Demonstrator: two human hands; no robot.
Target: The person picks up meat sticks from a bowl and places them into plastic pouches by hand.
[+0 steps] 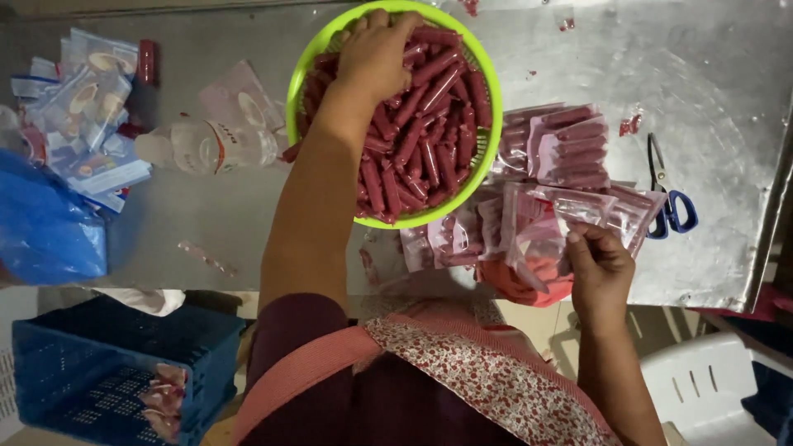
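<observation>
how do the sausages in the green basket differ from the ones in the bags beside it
The sausages in the green basket lie loose and bare, heaped at all angles; the left hand digs into them. Those in the bags are wrapped in clear plastic, lined up side by side and flat. Both are red and short.

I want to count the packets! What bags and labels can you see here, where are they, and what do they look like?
Filled clear bags: right of the green basket, holding dark red sticks.
Bag in the right hand: clear, pinkish, at the table edge.
Empty bags: far left pile, blue and white, flat.
Plastic bottle: lying left of the basket, clear with a white label.
The left hand is in the basket, on the red sticks.
</observation>
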